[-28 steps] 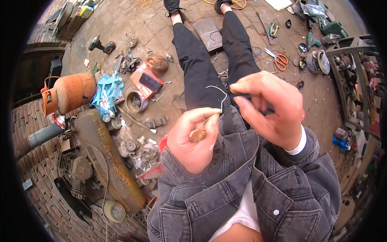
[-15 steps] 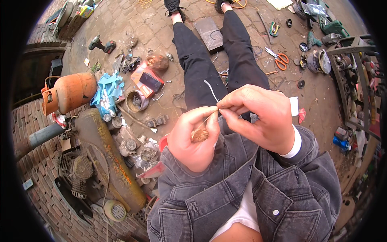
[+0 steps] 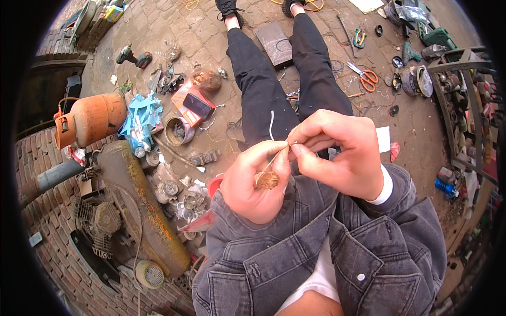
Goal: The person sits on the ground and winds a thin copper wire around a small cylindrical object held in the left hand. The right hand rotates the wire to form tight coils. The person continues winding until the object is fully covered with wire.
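Observation:
My left hand (image 3: pixel 242 184), in front of my lap, pinches thin wire between thumb and forefinger. Below the pinch, against the palm, lies a copper-coloured wire bundle (image 3: pixel 268 180). A thin white strand (image 3: pixel 272 126), perhaps insulating sleeve, rises from those fingertips and stands out against my dark trouser leg (image 3: pixel 259 84). My right hand (image 3: pixel 345 152) is close beside, its thumb and forefinger pinched on a small end of wire near the left fingertips. Fingers hide where the wire and the strand meet.
Orange-handled scissors (image 3: pixel 363 78), pliers (image 3: pixel 359 38) and a metal block (image 3: pixel 274 43) lie ahead on the paving. To the left are a phone (image 3: pixel 197 105) on a red box, an orange gas cylinder (image 3: pixel 97 120), a rusty yellow tank (image 3: pixel 139 205) and a drill (image 3: pixel 133 57). A metal rack (image 3: pixel 464 105) stands right.
The right fingertips have drawn slightly away from the left ones, opening a small gap. The white strand stands more upright, and the copper bundle has shifted slightly right.

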The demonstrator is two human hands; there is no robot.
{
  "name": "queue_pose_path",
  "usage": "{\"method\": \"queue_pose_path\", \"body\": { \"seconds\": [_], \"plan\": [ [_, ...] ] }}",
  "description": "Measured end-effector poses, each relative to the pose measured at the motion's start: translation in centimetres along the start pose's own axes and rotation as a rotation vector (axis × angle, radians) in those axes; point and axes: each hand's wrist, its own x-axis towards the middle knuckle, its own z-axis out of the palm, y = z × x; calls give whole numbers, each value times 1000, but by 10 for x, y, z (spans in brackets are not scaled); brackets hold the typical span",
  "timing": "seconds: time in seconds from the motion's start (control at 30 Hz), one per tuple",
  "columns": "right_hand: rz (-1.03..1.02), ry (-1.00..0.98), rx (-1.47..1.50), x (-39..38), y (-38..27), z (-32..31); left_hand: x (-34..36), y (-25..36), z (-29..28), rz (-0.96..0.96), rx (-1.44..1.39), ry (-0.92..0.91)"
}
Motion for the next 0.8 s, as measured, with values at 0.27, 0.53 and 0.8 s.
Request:
{"method": "queue_pose_path", "body": {
  "seconds": [0.27,0.53,0.8],
  "plan": [
    [22,17,112,-1,5,4,-2,-5,-9,-34,-56,-60],
    [-77,3,-89,2,1,0,0,-6,-4,8,-29,-9],
    [-170,52,-242,6,3,1,2,-1,-7,22,79,-75]
  ]
}}
